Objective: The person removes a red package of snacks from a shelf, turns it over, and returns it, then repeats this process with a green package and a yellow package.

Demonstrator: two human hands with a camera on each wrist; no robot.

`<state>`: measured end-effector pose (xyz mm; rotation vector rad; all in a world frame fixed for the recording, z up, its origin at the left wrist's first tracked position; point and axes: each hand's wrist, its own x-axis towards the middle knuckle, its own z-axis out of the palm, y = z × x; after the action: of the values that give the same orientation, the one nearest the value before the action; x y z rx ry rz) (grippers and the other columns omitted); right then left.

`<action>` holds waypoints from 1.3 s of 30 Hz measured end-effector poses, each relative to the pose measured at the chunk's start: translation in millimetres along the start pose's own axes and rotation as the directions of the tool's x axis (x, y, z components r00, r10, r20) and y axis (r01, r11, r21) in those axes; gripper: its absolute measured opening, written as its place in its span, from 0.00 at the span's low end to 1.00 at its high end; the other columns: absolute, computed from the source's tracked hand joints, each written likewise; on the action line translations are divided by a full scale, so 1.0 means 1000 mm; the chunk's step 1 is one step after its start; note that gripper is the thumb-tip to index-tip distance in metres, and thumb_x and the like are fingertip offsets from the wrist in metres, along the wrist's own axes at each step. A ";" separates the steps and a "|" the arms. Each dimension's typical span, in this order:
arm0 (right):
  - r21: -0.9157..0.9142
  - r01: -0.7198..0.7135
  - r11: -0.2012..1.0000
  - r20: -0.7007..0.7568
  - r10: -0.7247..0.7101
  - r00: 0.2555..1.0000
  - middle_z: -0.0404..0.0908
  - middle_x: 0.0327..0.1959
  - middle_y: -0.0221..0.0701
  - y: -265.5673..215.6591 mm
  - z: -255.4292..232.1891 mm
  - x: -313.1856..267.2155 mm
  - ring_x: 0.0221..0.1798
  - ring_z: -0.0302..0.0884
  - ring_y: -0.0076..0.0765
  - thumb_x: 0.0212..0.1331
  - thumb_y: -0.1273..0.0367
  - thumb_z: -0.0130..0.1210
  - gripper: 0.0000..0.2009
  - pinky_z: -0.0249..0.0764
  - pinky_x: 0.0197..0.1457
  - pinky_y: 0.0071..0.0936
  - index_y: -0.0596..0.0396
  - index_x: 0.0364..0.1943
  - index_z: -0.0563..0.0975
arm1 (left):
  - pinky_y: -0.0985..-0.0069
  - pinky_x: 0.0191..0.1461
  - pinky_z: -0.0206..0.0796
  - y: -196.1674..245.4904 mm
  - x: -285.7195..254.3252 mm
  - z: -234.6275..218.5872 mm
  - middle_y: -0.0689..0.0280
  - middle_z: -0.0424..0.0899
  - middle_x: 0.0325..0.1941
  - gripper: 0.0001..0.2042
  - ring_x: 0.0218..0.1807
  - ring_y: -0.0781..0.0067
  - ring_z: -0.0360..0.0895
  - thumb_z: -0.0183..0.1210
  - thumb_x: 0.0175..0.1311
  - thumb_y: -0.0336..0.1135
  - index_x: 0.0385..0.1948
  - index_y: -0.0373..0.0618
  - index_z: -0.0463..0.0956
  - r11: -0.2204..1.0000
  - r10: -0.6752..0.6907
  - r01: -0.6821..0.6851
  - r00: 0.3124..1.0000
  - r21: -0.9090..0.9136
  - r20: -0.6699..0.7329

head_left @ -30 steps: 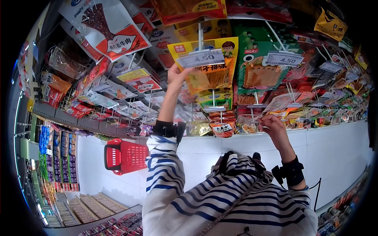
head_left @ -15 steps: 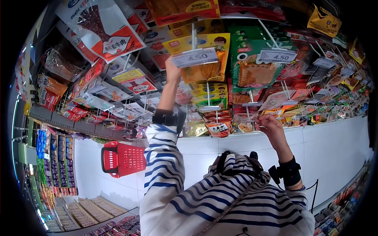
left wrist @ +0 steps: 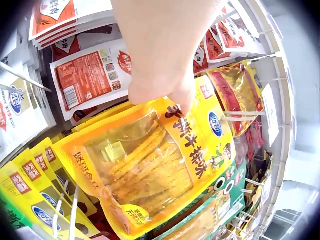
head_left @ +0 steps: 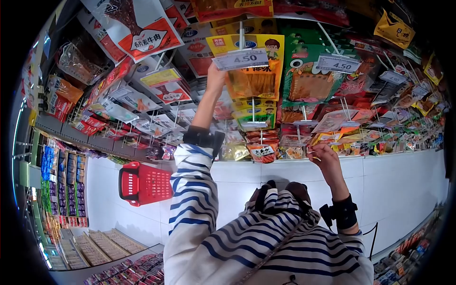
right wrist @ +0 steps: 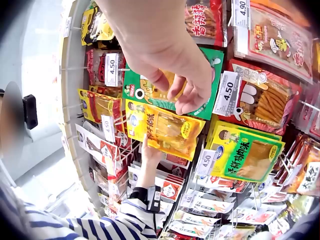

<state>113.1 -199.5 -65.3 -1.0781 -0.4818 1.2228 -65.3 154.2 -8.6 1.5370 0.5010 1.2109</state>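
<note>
My left hand (head_left: 215, 81) grips the left edge of a yellow snack packet (head_left: 260, 84), its fingers partly hidden by a price tag (head_left: 243, 59). The packet hangs on a shelf hook and has a clear window with brownish strips inside. In the left wrist view the thumb lies at the edge of the yellow packet (left wrist: 150, 172), with the other fingers behind it. My right hand (head_left: 326, 159) hovers before the lower racks, fingers loosely curled and holding nothing. In the right wrist view this right hand (right wrist: 165, 70) overlaps a green packet (right wrist: 212, 65).
Hooks crowded with packets surround the hands, including a large green packet (head_left: 308, 78) on the right and a white-and-red packet (head_left: 137, 35) at upper left. A red shopping basket (head_left: 154, 184) stands on the white floor (head_left: 232, 183). Shelves (head_left: 66, 185) line the far left.
The yellow packet's lower end has risen slightly, and my left hand's thumb is now more covered by the price tag. My right hand stays loosely curled in nearly the same place.
</note>
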 end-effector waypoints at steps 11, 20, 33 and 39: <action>0.030 0.051 0.998 0.030 -0.052 0.998 0.73 0.36 0.33 -0.001 -0.021 -0.025 0.37 0.72 0.29 0.54 0.71 0.43 0.07 0.67 0.45 0.26 0.59 0.35 0.69 | 0.74 0.57 0.52 0.023 -0.100 0.002 0.57 0.60 0.55 0.23 0.56 0.68 0.59 0.52 0.56 0.31 0.53 0.38 0.55 0.937 0.136 -0.031 0.950 0.347 -0.281; -0.061 0.085 0.995 -0.078 -0.089 0.993 0.65 0.50 0.32 -0.004 -0.065 -0.072 0.54 0.62 0.34 0.57 0.61 0.41 0.19 0.59 0.56 0.36 0.54 0.51 0.62 | 0.70 0.63 0.40 0.051 -0.257 0.062 0.54 0.53 0.60 0.27 0.63 0.60 0.49 0.51 0.52 0.28 0.55 0.36 0.51 0.712 0.223 -0.021 0.954 0.702 -0.198; -0.018 0.071 0.997 -0.295 -0.073 0.953 0.57 0.56 0.35 0.029 -0.143 -0.159 0.58 0.56 0.37 0.58 0.60 0.39 0.25 0.57 0.57 0.40 0.54 0.58 0.53 | 0.69 0.65 0.35 0.070 -0.397 0.115 0.53 0.48 0.61 0.29 0.64 0.60 0.45 0.48 0.53 0.25 0.57 0.37 0.45 0.838 0.037 0.214 0.896 0.502 -0.443; 0.072 0.020 0.997 -0.272 0.000 0.962 0.53 0.57 0.36 0.063 -0.152 -0.185 0.60 0.53 0.41 0.55 0.63 0.43 0.24 0.56 0.58 0.41 0.52 0.56 0.56 | 0.64 0.64 0.36 0.079 -0.447 0.116 0.56 0.48 0.62 0.30 0.64 0.60 0.45 0.48 0.51 0.23 0.57 0.38 0.45 0.817 -0.024 0.295 0.876 0.496 -0.481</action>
<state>141.4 -431.8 -145.6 -1.1578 -0.2282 1.0544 -162.4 -290.4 -120.9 1.6283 1.3841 1.3610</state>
